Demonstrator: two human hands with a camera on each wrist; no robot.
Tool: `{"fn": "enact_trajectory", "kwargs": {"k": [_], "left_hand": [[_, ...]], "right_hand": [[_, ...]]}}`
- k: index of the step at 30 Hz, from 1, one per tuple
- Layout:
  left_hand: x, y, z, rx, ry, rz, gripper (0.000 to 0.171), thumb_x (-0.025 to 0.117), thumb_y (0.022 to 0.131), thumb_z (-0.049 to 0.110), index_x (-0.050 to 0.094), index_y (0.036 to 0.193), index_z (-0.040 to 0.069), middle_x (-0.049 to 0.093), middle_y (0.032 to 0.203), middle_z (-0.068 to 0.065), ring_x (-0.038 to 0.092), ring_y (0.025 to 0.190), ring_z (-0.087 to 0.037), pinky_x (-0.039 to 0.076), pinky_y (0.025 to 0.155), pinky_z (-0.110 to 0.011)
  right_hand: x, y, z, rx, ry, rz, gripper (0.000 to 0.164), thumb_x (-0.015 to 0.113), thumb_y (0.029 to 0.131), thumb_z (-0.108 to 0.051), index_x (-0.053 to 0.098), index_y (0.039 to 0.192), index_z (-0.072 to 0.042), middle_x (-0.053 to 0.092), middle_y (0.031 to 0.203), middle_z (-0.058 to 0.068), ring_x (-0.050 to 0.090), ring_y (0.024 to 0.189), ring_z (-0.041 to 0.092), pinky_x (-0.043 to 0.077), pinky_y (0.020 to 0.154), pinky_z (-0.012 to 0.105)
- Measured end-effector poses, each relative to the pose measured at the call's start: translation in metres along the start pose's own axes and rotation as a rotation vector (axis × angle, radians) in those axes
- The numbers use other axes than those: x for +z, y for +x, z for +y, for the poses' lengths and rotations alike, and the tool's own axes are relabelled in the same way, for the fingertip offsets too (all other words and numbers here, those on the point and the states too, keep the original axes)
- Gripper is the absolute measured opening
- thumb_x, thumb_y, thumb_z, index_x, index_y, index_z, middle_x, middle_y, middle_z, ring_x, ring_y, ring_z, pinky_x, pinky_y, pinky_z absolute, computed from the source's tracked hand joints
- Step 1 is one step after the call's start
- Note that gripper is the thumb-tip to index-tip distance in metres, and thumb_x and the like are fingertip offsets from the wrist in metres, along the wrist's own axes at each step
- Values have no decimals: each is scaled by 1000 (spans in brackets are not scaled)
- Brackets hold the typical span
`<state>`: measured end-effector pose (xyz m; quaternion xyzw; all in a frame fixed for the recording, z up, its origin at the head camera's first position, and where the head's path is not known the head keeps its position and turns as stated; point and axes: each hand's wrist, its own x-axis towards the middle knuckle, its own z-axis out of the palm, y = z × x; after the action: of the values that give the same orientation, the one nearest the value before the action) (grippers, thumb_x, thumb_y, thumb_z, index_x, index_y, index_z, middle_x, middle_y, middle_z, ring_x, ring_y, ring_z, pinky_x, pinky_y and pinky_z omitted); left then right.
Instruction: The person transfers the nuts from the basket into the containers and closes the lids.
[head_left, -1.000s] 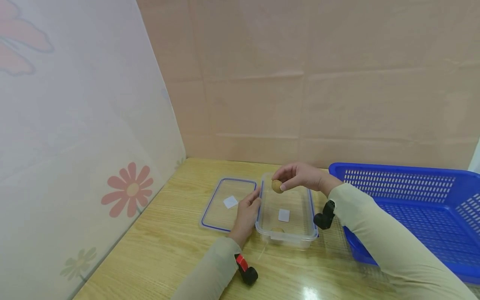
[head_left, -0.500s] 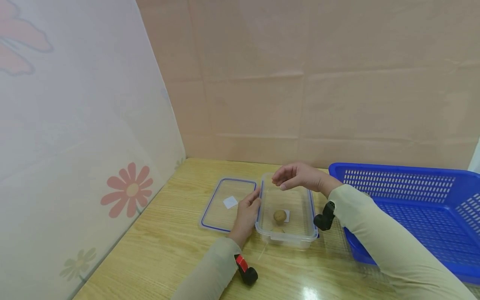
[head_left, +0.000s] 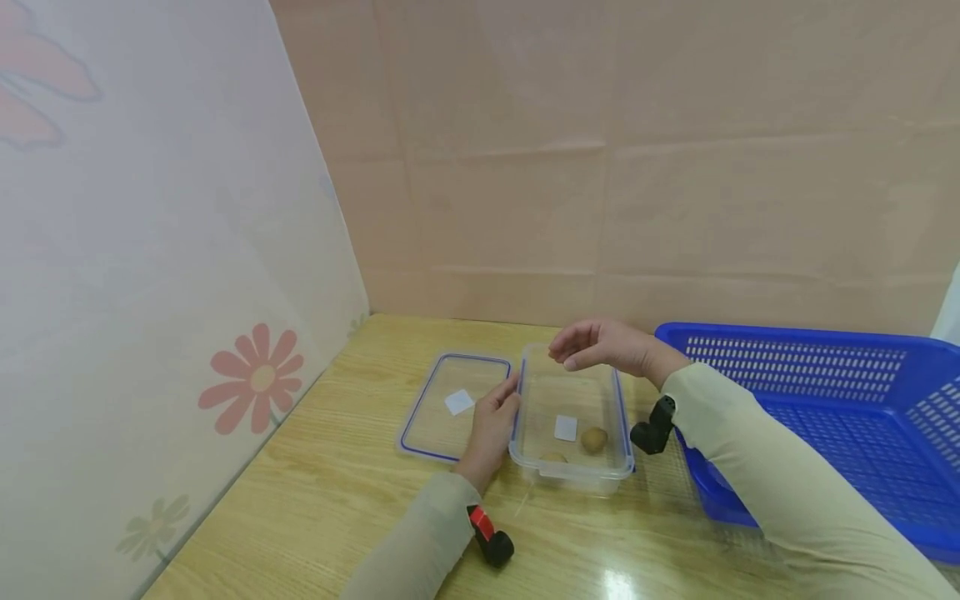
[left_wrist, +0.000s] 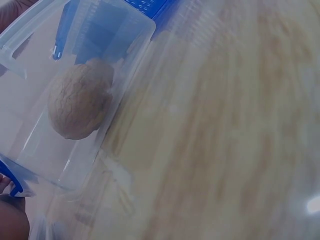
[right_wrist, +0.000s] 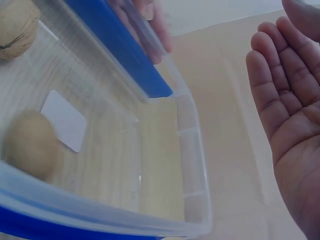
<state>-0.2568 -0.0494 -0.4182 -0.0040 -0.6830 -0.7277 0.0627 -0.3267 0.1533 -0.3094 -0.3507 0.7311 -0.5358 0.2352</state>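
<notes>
A clear plastic food container (head_left: pixel 573 471) with blue side clips stands without its lid on the table. Two walnuts lie inside: one (head_left: pixel 594 440) near the right wall, the other (head_left: pixel 553 457) at the near wall, partly hidden by the rim. In the right wrist view one walnut (right_wrist: pixel 32 145) is blurred beside a white label. My left hand (head_left: pixel 491 429) rests its extended fingers against the container's left side. Above the container's far right part hovers my right hand (head_left: pixel 615 346), holding nothing, its fingers loosely bent and the thumb apart from them.
Left of the container lies its clear lid (head_left: pixel 427 425) with a blue seal and a white label. A large blue plastic basket (head_left: pixel 795 337) stands on the right, partly behind the right sleeve. Papered walls border the table (head_left: pixel 322 467) behind and at left.
The right hand has let go of a walnut, which fell into the container and rolled right to the wall. The right hand stays nearly in place; the left has hardly moved.
</notes>
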Motion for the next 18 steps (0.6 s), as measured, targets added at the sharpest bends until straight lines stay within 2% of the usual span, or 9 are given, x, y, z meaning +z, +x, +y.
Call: {"fn": "enact_trajectory", "kwargs": {"k": [6,18], "left_hand": [[0,1,0,-3,5,0,41,46,92,8,49,132,3,44,140,-10,37,132,-27,32,109,-38],[2,0,1,-11,-20,-9,40,46,92,7,48,132,4,42,142,-10,35,134,-26,31,109,-38]], "right_hand": [[-7,-4,-6,-14,-1,25,24,65,83,-7,65,105,-17,67,101,-9,62,97,9,52,86,25],[-26,-23,-11,-69,-7,102,26,61,85,-2,67,102,-20,68,101,-10,62,99,10,51,85,21]]}}
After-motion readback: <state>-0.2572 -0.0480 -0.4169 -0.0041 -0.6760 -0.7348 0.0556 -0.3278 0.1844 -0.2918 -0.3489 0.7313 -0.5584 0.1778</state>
